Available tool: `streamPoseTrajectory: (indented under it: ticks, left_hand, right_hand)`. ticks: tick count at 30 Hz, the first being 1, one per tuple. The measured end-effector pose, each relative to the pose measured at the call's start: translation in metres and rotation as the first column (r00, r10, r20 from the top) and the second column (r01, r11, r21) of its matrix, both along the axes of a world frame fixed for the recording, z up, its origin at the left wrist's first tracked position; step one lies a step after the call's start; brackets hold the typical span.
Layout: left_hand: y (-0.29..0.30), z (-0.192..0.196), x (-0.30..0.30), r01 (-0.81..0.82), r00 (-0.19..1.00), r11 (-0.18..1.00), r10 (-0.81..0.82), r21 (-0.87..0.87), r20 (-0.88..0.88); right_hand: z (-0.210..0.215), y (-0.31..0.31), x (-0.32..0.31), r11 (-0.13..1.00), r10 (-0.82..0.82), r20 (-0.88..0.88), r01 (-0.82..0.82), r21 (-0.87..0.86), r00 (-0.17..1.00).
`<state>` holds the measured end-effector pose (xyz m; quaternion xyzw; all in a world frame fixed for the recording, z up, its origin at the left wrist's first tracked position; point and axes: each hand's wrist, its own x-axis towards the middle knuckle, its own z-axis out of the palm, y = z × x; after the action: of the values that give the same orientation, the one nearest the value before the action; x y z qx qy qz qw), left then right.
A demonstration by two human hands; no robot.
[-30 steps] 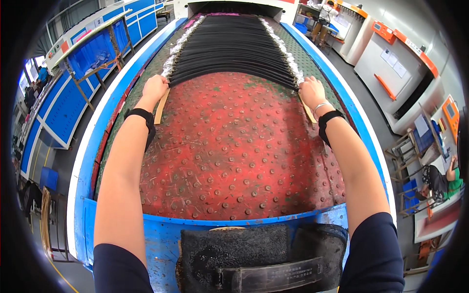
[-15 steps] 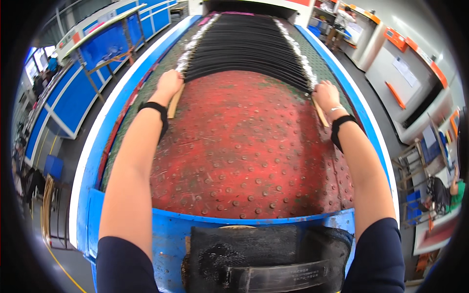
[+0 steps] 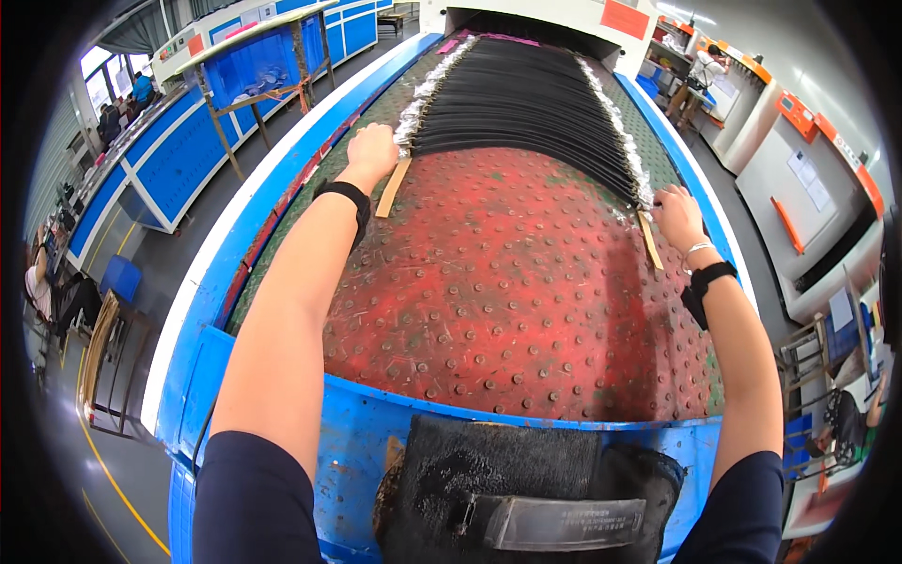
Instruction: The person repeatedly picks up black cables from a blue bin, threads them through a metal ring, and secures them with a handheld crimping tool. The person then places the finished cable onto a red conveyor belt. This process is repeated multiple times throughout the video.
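Note:
A wide sheet of many thin black cords [image 3: 531,108] lies side by side across a bed of red and green studded plate [image 3: 507,291]. Bunched silvery wrapping runs down both its sides, the left silvery edge [image 3: 425,103] and the right silvery edge [image 3: 615,132]. A flat wooden strip [image 3: 393,188] pokes out below the left edge, and another wooden strip [image 3: 650,240] below the right. My left hand [image 3: 373,150] is curled closed against the near left corner. My right hand [image 3: 680,218] has its fingers bent in at the near right corner. What either hand pinches is hidden.
A blue frame [image 3: 526,414] rims the bed, with a worn black pad [image 3: 498,470] at its near end. The far end runs into a dark machine opening [image 3: 536,33]. Blue benches [image 3: 150,188] stand left, white cabinets [image 3: 799,179] right. Other people are farther off.
The view has shifted, so the bed sits farther right in the picture. Both hands have moved outward off the wooden strips, which now show more fully beside them.

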<state>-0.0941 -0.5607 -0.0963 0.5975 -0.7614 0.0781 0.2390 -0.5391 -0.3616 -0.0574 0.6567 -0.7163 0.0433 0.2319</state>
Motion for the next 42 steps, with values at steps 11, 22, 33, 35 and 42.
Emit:
streamPoseTrajectory:
  ticks: [11, 22, 33, 35, 42]
  left_hand:
    - [0.085, 0.088, 0.074, 0.129, 0.975, 0.988, -0.141, 0.084, 0.171]
    - [0.434, 0.176, 0.192, 0.415, 0.829, 0.899, -0.311, 0.14, -0.464]
    - [0.661, -0.069, 0.336, -0.418, 0.763, 0.785, 0.577, 0.457, -0.292]
    - [0.663, -0.102, 0.34, -0.42, 0.859, 0.828, 0.494, 0.37, -0.13]
    - [0.691, -0.074, 0.322, -0.487, 0.858, 0.754, 0.509, 0.441, 0.078]
  right_hand:
    - [0.073, 0.146, 0.058, 0.965, 0.247, 0.169, -0.257, 0.042, 0.954]
    - [0.1, 0.382, 0.162, 0.899, 0.421, 0.315, -0.346, -0.267, 0.851]
    - [0.019, 0.424, 0.271, 0.695, 0.616, 0.769, -0.577, -0.428, 0.171]
    - [0.02, 0.418, 0.306, 0.747, 0.592, 0.768, -0.523, -0.41, 0.245]
    - [0.024, 0.412, 0.341, 0.655, 0.579, 0.795, -0.684, -0.322, 0.181]
